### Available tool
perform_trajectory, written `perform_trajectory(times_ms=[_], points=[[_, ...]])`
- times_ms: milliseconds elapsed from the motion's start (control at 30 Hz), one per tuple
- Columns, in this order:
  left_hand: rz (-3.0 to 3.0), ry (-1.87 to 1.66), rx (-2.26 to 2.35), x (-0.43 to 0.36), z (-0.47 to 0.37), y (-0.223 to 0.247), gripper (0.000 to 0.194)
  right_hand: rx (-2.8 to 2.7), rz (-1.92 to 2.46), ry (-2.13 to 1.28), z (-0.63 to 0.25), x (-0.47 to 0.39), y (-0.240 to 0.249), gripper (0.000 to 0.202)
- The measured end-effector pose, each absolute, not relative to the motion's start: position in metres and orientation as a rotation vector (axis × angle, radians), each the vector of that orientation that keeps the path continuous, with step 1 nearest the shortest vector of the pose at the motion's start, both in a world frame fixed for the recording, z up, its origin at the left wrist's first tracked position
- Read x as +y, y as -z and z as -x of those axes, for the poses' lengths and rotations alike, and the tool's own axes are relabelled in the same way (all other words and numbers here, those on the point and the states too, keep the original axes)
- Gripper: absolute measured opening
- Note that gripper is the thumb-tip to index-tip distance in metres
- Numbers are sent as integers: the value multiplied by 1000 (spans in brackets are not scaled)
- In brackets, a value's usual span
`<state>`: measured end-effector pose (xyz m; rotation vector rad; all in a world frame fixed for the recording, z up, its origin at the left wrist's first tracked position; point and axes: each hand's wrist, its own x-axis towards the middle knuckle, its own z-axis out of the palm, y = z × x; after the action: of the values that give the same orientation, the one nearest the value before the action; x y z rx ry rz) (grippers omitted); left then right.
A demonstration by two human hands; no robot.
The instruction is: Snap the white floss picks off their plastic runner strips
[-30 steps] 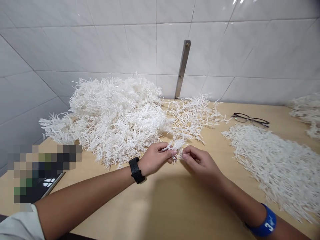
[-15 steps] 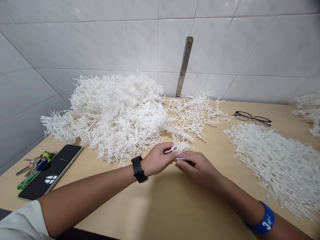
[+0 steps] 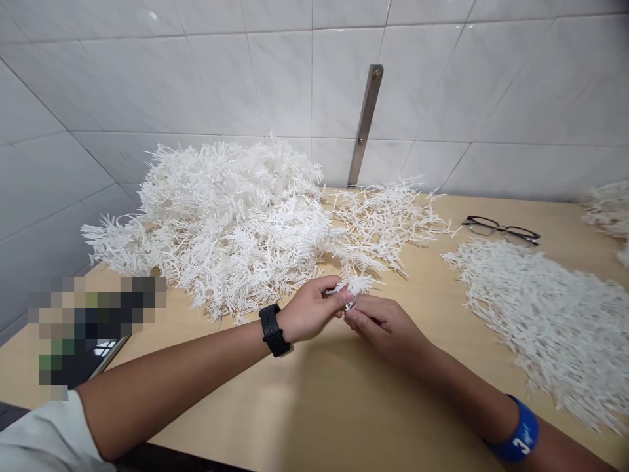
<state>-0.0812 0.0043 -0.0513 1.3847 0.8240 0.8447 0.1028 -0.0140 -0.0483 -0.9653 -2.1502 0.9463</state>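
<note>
My left hand (image 3: 314, 309), with a black watch at the wrist, pinches a small bunch of white strands (image 3: 358, 284) above the table's middle. Touching the lower side of that bunch is my right hand (image 3: 386, 324), its thumb and fingers closed together at the strands. A blue band circles the right forearm. Just beyond both hands lies a tall heap of white branching strands (image 3: 236, 223). A looser scatter of strands (image 3: 388, 219) joins it on the right. Fingertips partly hide the ends of the bunch.
A broad flat layer of white strands (image 3: 545, 321) covers the table's right side, with black glasses (image 3: 501, 229) behind it. More strands (image 3: 609, 208) lie at the far right edge. A phone (image 3: 93, 360), partly pixelated, lies at left. A metal bar (image 3: 364, 128) is fixed to the tiled wall.
The bunch has shifted slightly between my fingertips, and its lower strands look more gathered. Both hands stay nearly in place. The view has shifted a little.
</note>
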Motion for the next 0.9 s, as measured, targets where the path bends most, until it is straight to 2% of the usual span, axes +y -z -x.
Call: perform_trajectory(times_ms=[567,667,733,900], points=[[-1120,-936,845,6,80,48,45,-2177,798,-879,-103,-12,50,35],[-1030,-937,863,10,83,47,44,-2186,653,-990,-101,-16,50,31],[-1031,-921,819,11,83,47,43,-2091,705,-1102,-101,-17,51,34],[-1055,-928,782,11,82,49,45,-1521,878,-1561,-110,-12,52,43]])
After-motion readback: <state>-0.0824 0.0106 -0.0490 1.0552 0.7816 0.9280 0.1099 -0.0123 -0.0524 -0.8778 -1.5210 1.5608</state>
